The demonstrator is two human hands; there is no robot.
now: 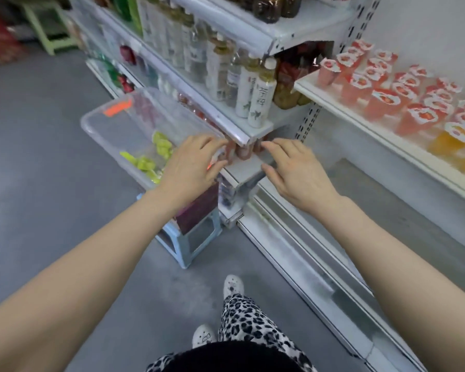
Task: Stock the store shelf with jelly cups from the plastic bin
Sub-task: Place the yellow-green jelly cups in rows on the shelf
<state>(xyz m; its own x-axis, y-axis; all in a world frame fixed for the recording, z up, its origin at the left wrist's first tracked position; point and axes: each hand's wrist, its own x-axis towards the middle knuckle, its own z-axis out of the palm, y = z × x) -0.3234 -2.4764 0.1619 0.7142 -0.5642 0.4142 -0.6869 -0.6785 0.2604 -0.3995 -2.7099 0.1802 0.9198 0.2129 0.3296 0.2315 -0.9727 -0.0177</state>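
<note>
A clear plastic bin point(105, 122) sits on a pale blue stool at the left, with green jelly cups point(156, 151) lying in it. Over the bin's right end, my left hand point(193, 165) and my right hand point(295, 170) press from both sides on a short row of pink jelly cups point(243, 151), fingers curled around its ends. The row sits just under the edge of the bottle shelf, partly hidden. To the right, the white store shelf point(360, 122) carries several rows of pink strawberry jelly cups point(387, 100) and some orange jelly cups point(451, 140).
The end rack point(255, 130) beside the bin holds upright drink bottles point(261, 95) on its tiers. The blue stool point(188, 245) stands on grey floor. A green stool point(49, 30) is far left. My feet and patterned trousers are below.
</note>
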